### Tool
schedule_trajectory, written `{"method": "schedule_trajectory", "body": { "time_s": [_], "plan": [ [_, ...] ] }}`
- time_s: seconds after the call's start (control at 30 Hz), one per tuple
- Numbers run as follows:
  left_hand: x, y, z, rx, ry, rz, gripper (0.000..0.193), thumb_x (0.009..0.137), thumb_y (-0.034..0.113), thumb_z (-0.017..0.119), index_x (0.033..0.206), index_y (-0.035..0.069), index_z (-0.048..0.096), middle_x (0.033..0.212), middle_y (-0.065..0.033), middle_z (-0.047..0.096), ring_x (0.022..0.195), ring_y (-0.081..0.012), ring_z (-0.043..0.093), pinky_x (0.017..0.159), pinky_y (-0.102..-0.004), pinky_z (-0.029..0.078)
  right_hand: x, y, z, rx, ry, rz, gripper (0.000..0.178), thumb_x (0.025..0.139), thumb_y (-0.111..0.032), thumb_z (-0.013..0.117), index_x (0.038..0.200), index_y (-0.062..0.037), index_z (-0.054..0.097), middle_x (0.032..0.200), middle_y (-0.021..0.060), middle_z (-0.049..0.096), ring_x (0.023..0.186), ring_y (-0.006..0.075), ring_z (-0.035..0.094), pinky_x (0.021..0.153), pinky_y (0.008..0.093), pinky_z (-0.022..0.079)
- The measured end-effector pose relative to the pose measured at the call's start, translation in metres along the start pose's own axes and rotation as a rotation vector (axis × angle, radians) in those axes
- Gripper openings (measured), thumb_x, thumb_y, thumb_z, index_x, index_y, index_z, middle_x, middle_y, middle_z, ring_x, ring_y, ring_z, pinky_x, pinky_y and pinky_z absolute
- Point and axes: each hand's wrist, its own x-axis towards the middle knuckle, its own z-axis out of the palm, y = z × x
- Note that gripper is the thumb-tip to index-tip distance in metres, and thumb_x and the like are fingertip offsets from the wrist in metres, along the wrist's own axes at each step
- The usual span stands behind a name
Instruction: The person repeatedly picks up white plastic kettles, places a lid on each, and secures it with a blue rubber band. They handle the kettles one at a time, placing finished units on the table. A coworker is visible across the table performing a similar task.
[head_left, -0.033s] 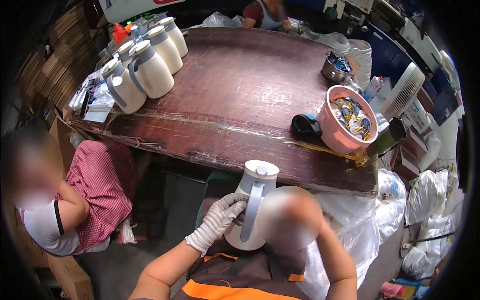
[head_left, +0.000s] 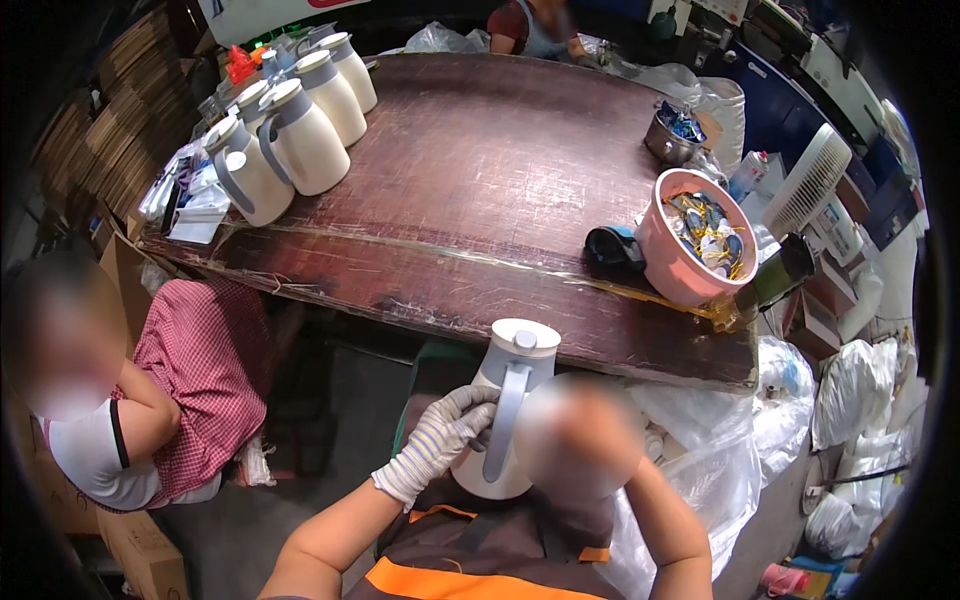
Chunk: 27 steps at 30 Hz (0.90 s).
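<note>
A white thermal jug (head_left: 508, 415) with a grey handle and a grey lid button stands upright against my lap, below the near edge of the table. My left hand (head_left: 450, 430), in a striped knitted glove, grips the jug by its left side next to the handle. On the jug's right side is my right hand (head_left: 585, 435). A blur covers it, so its fingers and anything in them are hidden.
Several similar jugs (head_left: 305, 140) stand at the table's left. On the wooden table (head_left: 480, 180), a pink tub (head_left: 670, 250) of small parts and a metal pot (head_left: 668, 150) are at right. One person in a checked apron (head_left: 205, 380) sits left; another person (head_left: 540, 30) is across.
My right forearm has shifted slightly inward and lower beside the jug. My left hand keeps its grip on the jug.
</note>
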Motion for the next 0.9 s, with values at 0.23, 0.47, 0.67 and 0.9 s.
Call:
{"method": "schedule_trajectory", "body": {
  "time_s": [0.23,0.47,0.67,0.9],
  "plan": [
    [0.000,-0.005,-0.001,-0.050,0.206,0.031,0.017,0.095,0.023,0.063,0.105,0.009,0.058,0.075,0.0039,0.058,0.064,-0.0042,0.053,0.054,-0.0189,0.044,0.003,-0.023,0.021,-0.170,-0.112,0.178,0.031,0.091,-0.031,0.064,0.101,-0.0013,0.064,0.081,0.0092,0.070,0.074,0.0180,0.068,0.067,0.0322,0.051],
    [0.012,0.000,0.016,-0.293,0.367,0.426,0.021,0.098,0.020,0.059,0.110,0.005,0.052,0.091,-0.0045,0.061,0.082,-0.0107,0.061,0.074,-0.0274,0.053,-0.003,-0.017,0.014,1.087,-0.096,0.110,0.035,0.096,-0.010,0.058,0.129,0.0007,0.055,0.100,0.0102,0.066,0.080,0.0152,0.064,0.065,0.0241,0.048],
    [-0.006,0.029,0.016,0.794,0.208,0.981,0.030,0.076,-0.006,0.061,0.103,0.005,0.065,0.093,-0.0132,0.063,0.087,-0.0290,0.064,0.081,-0.0337,0.051,0.015,-0.061,0.026,0.714,-0.168,0.175,0.054,0.093,-0.010,0.064,0.143,-0.0078,0.045,0.100,0.0112,0.070,0.064,0.0099,0.066,0.047,0.0180,0.041],
    [0.000,0.024,0.022,-0.239,-0.068,0.115,0.056,0.085,0.020,0.073,0.131,0.006,0.043,0.100,-0.0018,0.060,0.087,-0.0107,0.059,0.074,-0.0247,0.049,0.024,-0.063,0.029,-0.065,0.083,-0.169,0.024,0.074,-0.019,0.082,0.090,-0.0070,0.070,0.088,0.0044,0.068,0.082,0.0176,0.062,0.070,0.0300,0.047]
  ]
}}
